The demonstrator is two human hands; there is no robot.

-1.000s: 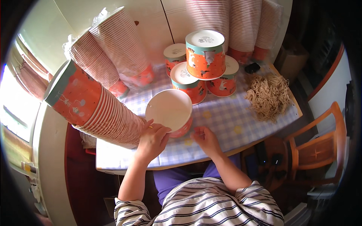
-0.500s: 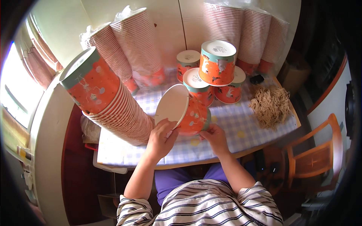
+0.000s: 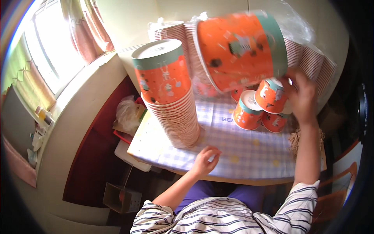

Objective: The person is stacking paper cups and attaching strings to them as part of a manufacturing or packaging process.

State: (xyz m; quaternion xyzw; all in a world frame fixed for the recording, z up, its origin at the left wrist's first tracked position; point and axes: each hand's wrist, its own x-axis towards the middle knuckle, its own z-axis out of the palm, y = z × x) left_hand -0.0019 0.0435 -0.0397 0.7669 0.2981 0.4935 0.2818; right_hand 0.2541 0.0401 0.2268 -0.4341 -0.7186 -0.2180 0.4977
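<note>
My right hand [image 3: 302, 99] is raised and grips a large orange paper cup [image 3: 241, 48] with a teal rim band, tilted on its side above the table. My left hand [image 3: 206, 160] hovers over the checked tablecloth [image 3: 241, 150] near the front edge, fingers loosely curled, holding nothing. Just left of it rises a tall leaning stack of nested orange cups [image 3: 169, 93], bottom end up. Behind the lifted cup, several upturned orange cups [image 3: 259, 109] sit grouped on the table.
Wrapped sleeves of striped cups [image 3: 307, 58] lean against the back wall. A pile of tan straw-like filler [image 3: 296, 138] lies at the table's right edge. A window with curtains [image 3: 78, 43] is at left; a plastic bag [image 3: 128, 113] sits beside the table.
My right hand has lifted the orange cup off the table, up and toward the right. My left hand let go of it and dropped to the tablecloth. The view swung left.
</note>
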